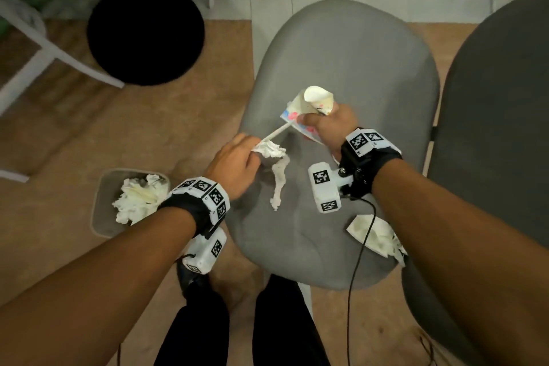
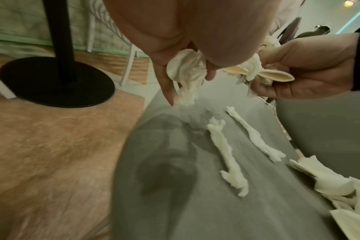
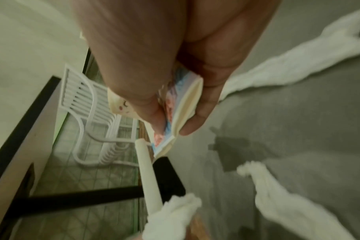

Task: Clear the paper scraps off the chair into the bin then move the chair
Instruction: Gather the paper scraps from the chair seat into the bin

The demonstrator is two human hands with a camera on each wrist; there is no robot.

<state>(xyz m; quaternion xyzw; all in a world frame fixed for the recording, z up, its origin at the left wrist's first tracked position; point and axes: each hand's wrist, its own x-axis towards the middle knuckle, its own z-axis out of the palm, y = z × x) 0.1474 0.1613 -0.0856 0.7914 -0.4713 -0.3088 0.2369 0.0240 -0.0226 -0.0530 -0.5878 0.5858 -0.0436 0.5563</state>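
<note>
The left hand (image 1: 234, 163) has its fingers curled round a crumpled white tissue wad (image 1: 271, 150) and a thin rolled paper stick (image 1: 274, 133) that juts up and right from the same grasp; the left wrist view shows the tissue (image 2: 187, 76) bunched between thumb and fingers, its lower end trailing toward the seat. The right hand (image 1: 329, 125) clutches a bundle of paper scraps (image 1: 309, 107), a curled cream piece on top and a folded sheet printed with pink and blue below; in the right wrist view the thumb and fingers pinch this folded printed sheet (image 3: 175, 120) by its edge. Both hands are above the middle of the grey chair (image 1: 356, 47) seat, close together, the stick's tip touching or nearly touching the printed sheet. On the seat just below the left hand lies a long twisted tissue strip (image 1: 280, 181), and the left wrist view shows a second strip (image 2: 255, 134) beside it, apart. At the seat's near right edge rests a heap of torn cream paper (image 1: 377, 236), partly hidden by the right forearm. The bin (image 1: 102, 208) stands on the tan floor left of the chair, with crumpled white paper (image 1: 139, 196) already in it. A black round stand base (image 1: 145, 33) sits farther back on the left.
</note>
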